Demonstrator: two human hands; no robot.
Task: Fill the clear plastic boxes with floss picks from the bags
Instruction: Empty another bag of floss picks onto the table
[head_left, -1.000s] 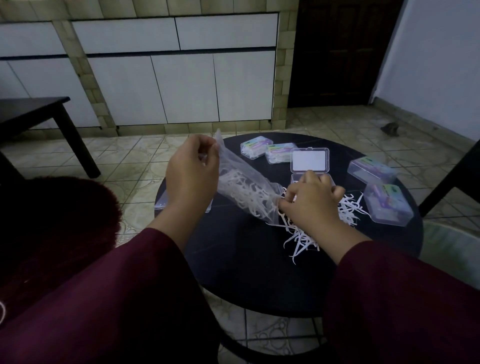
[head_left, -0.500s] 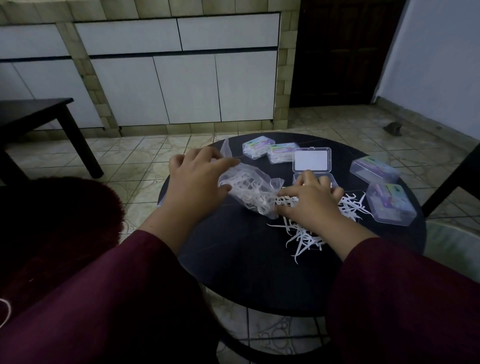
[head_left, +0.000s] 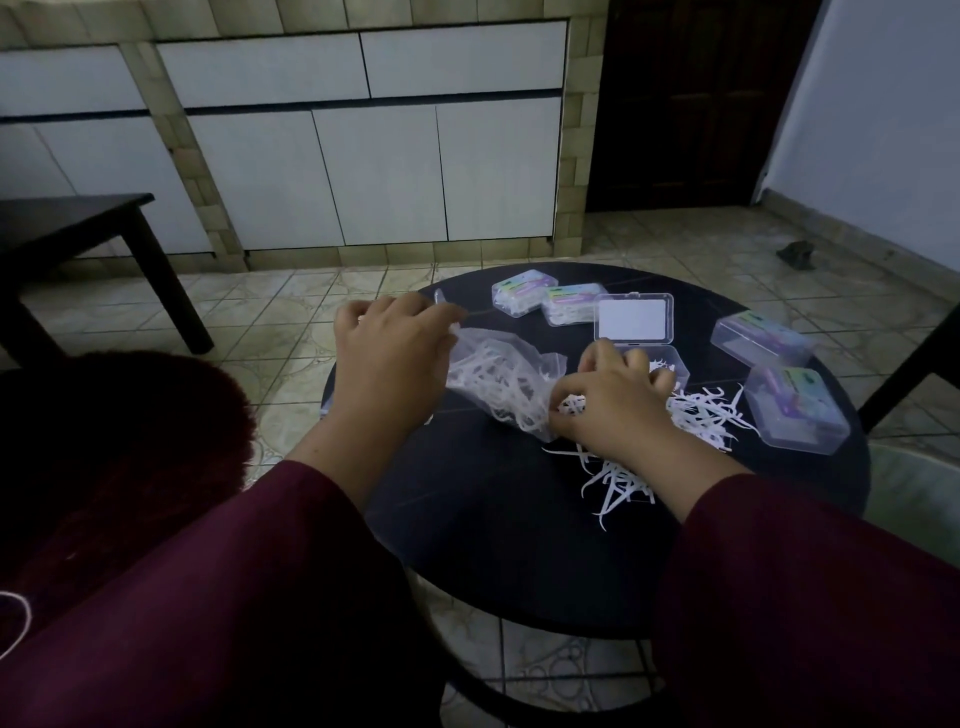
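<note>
On the table, your left hand grips the bag, right hand seemingly pinching picks; tilt the bag and more spill past the open box.

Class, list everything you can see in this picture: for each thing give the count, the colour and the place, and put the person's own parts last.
Round table: one, black, centre.
Closed boxes: four, clear with coloured labels; two at the far edge, two at the right.
Open box: one, clear, behind the right hand.
Bag: one, clear, between the hands, holding picks.
Loose floss picks: many, white, heaped under and beside the right hand.
Side table: one, dark, far left.
Left hand: grips the bag.
Right hand: on the picks at the bag's mouth.
</note>
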